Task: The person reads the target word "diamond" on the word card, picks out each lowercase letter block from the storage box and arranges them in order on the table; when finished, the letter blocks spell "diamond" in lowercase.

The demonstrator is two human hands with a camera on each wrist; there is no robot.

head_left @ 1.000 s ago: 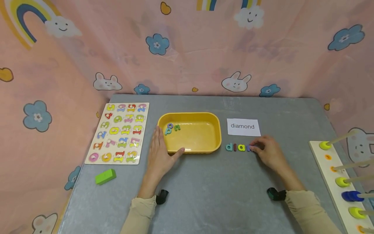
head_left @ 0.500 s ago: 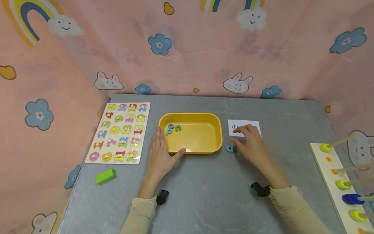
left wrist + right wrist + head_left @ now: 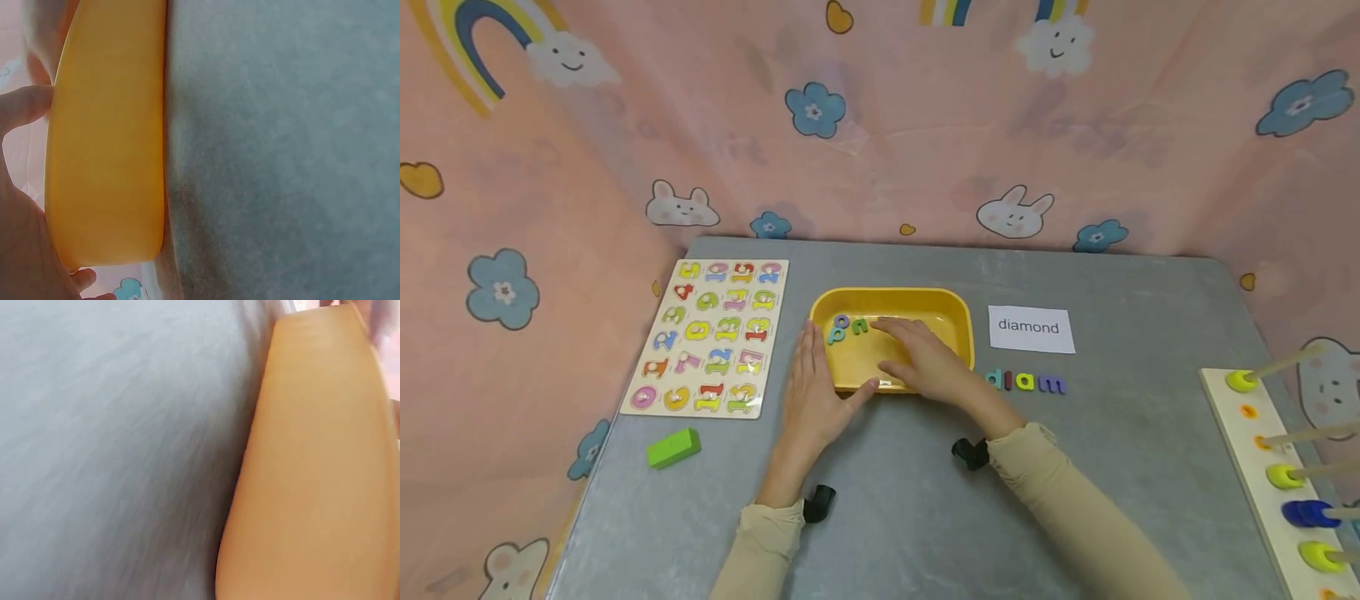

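Letter pieces [image 3: 855, 327] in yellow tray [image 3: 859, 362], center of frame; right hand [image 3: 928, 362] just beside them, thumb and fingers parted; left hand [image 3: 820, 387] against tray's left side, fingers straight.

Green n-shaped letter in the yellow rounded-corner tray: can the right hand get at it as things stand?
Probably yes: the right hand is over the tray, just right of the green letter, with nothing visible between them; the left hand, at the tray's left end, seems out of the way.
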